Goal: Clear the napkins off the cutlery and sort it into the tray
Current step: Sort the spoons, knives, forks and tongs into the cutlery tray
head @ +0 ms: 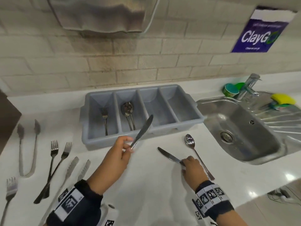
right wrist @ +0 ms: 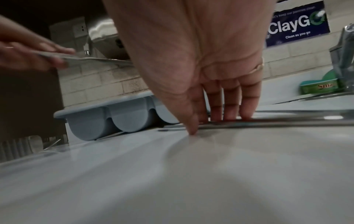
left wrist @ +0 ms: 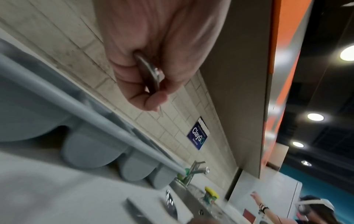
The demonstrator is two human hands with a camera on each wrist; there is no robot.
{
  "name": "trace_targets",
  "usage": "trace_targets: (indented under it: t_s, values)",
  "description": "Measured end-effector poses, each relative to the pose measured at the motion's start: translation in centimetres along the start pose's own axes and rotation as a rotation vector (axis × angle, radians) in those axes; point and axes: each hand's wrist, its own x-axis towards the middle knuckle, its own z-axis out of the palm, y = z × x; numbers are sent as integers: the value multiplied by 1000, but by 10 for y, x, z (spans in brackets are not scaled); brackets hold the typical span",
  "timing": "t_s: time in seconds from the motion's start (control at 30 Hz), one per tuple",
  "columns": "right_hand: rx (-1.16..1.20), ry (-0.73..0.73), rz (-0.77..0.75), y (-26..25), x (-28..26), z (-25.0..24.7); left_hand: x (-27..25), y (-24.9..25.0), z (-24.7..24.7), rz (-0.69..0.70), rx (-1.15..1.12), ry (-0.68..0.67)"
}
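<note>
I see my left hand (head: 119,150) pinching a table knife (head: 142,131) by its handle, blade angled toward one o'clock above the near edge of the grey tray (head: 193,104). The tray sits at twelve o'clock on the counter (head: 146,185), one fork (head: 105,119) in its leftmost compartment, spoons (head: 128,114) in the next. My right hand (head: 193,168), at four o'clock, has thumb and fingertips closing on the handle of a second knife (head: 168,155) lying flat. A spoon (head: 194,151) lies just beside it, toward the sink (head: 241,128). Forks (head: 55,162) and tongs (head: 26,147) lie at nine o'clock.
</note>
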Motion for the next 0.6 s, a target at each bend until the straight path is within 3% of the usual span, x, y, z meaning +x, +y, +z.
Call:
trace_targets:
  t_s: [0.13, 0.23, 0.4, 0.5, 0.6]
  values:
    - [-134, -53, 5, 11, 2, 0, 77, 41, 41, -75, -75, 12]
    - [-141, -52, -72, 20, 1, -5, 135, 52, 75, -170, -119, -28]
    - [371, -35, -198, 62, 7, -14, 209, 52, 109, -354, 315, -116]
    - [588, -74, -200, 94, 10, -35, 222, 51, 121, -393, 575, -174]
    - [696, 19, -201, 118, 23, -64, 224, 52, 128, -404, 689, -216]
